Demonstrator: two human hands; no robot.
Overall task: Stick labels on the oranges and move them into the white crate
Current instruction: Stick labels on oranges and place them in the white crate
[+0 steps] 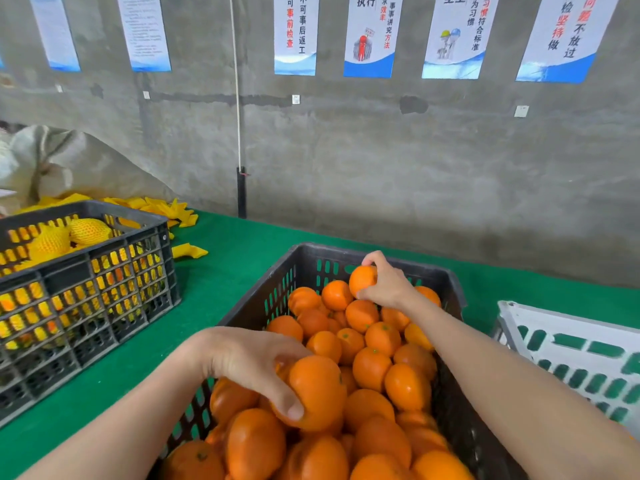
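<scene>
A black crate (450,282) in front of me is heaped with several bare oranges (372,368). My left hand (252,365) grips a large orange (320,389) near the crate's near left side, thumb curled over its front. At the far end of the crate my right hand (386,284) holds a smaller orange (362,279) lifted just above the heap. The white crate (568,348) stands at the right, only partly in view, its inside hidden. No label shows on either held orange.
A second black crate (104,271) at the left holds fruit wrapped in yellow foam nets. Loose yellow nets (173,211) lie behind it on the green table cover (225,265). A grey wall with posters and a hanging cord (239,133) closes the back.
</scene>
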